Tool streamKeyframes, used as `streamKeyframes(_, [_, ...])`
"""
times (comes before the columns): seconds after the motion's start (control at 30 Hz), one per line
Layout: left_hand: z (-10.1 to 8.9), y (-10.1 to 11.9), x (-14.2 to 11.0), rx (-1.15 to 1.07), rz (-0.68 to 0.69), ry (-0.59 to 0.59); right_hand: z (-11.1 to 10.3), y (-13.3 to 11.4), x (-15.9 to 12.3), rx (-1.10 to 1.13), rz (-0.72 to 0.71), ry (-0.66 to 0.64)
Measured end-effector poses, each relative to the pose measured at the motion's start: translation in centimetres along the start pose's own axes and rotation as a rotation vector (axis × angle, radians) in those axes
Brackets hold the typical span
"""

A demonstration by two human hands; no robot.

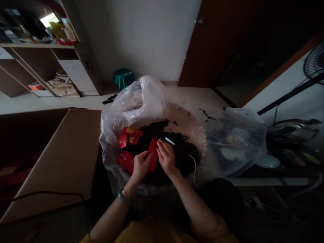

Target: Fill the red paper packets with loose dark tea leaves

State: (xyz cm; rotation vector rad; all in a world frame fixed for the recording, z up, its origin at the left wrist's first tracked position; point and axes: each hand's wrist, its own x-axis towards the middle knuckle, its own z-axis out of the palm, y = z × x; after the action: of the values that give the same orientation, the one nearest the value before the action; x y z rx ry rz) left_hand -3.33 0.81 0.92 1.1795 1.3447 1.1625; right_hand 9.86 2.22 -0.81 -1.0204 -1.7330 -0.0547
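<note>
Dim indoor light, deep shadow at lower right, wide-angle bending toward the edges

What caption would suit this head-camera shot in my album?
Left hand and right hand hold a red packet over dark crumbly material in a clear plastic bag.

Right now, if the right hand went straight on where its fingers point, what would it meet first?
The right hand would probably meet the red packet first; beyond it lies the dark loose heap, though depth is unclear.
</note>
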Motion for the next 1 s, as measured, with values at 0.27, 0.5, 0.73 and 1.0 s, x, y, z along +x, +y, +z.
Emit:
streamKeyframes(0.27, [-0.9, -0.2, 0.1, 0.261, 0.08, -0.056, -0.7, -0.6, 1.3, -0.093, 0.18, -0.004])
streamKeyframes(0.5, [-2.5, -0.9, 1.1, 0.443, 0.121, -0.109, -0.8, 0.2, 1.6, 0.047, 0.25, -0.198])
streamKeyframes(0.73, [-7.9, -1.7, 2.5, 0.635, 0.099, 0.02, -0.5, 1.6, 0.9, 0.081, 0.525, -0.112])
streamKeyframes(1.0, [-6.8, -0.2, 2.5, 0.779, 0.48, 0.095, -1.0, 0.6, 1.1, 0.232, 0.588, -0.178])
